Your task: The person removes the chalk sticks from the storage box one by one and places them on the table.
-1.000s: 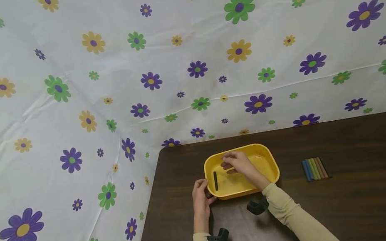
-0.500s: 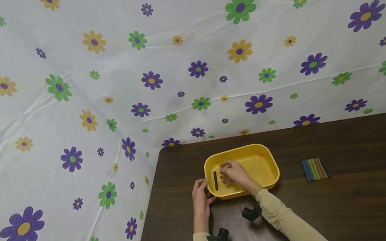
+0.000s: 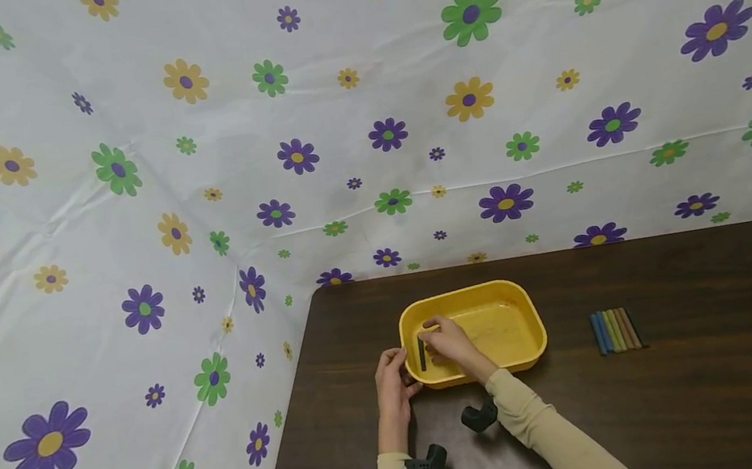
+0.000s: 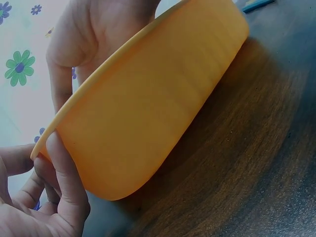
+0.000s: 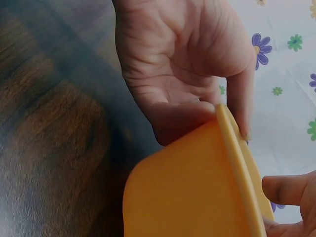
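A yellow plastic tray (image 3: 502, 333) sits on the dark table with a thin black crayon-like stick (image 3: 422, 358) lying inside near its left end. My left hand (image 3: 390, 386) grips the tray's left front corner; in the left wrist view its thumb (image 4: 64, 168) lies on the outer wall and fingers reach the rim. Over the tray floor, my right hand (image 3: 450, 342) is bent down with fingertips right at the stick's upper end. Behind the rim in the right wrist view, my right-hand fingers (image 5: 289, 190) are partly hidden; I cannot tell whether they hold anything.
Several coloured sticks (image 3: 616, 330), blue, green-yellow, brownish and dark, lie side by side to the tray's right. The dark wooden table (image 3: 725, 343) extends beyond them. White flowered cloth (image 3: 327, 111) hangs behind and at the left.
My right hand has moved left and slightly toward me inside the tray, up to the black stick. My left hand keeps its grip on the tray, which has not moved.
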{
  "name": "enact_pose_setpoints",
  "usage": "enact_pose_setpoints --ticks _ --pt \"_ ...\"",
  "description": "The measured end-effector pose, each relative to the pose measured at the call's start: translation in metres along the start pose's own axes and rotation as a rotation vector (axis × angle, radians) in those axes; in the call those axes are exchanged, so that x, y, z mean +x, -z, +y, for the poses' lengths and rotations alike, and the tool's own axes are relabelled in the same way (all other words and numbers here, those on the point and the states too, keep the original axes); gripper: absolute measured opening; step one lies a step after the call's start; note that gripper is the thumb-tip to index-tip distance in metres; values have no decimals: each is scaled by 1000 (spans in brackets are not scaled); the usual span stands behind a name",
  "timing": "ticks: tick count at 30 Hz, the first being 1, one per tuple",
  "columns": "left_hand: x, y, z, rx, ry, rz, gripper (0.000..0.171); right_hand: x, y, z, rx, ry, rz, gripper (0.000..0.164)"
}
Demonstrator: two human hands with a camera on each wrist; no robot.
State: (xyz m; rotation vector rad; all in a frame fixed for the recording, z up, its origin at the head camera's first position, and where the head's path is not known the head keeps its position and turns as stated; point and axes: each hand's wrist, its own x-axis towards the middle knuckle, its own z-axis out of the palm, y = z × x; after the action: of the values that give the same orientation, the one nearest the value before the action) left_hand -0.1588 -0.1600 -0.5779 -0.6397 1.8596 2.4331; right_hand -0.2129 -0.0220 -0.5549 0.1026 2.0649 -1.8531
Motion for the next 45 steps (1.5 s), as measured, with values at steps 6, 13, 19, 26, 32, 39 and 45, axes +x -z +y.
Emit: enact_pose_setpoints --ticks 6,13,19,26,32,39,45 --pt "1 -1 -4 4 -19 17 16 3 -5 4 -15 -36 -20 41" --pt "0 0 -3 8 -17 11 18 6 -6 6 9 -35 -45 43" --pt "-13 -3 14 16 -4 -19 16 6 -6 7 81 -43 -101 46" --pt "0 -1 -1 4 -20 6 16 7 -6 7 116 -80 -168 50" --pt "0 -2 -1 4 -17 5 16 6 -5 7 67 -59 -207 48" --pt "1 -2 -1 -8 -18 2 19 4 -1 5 55 -18 -207 46" --pt "1 1 -4 12 -22 7 18 3 15 -7 33 20 -169 46"
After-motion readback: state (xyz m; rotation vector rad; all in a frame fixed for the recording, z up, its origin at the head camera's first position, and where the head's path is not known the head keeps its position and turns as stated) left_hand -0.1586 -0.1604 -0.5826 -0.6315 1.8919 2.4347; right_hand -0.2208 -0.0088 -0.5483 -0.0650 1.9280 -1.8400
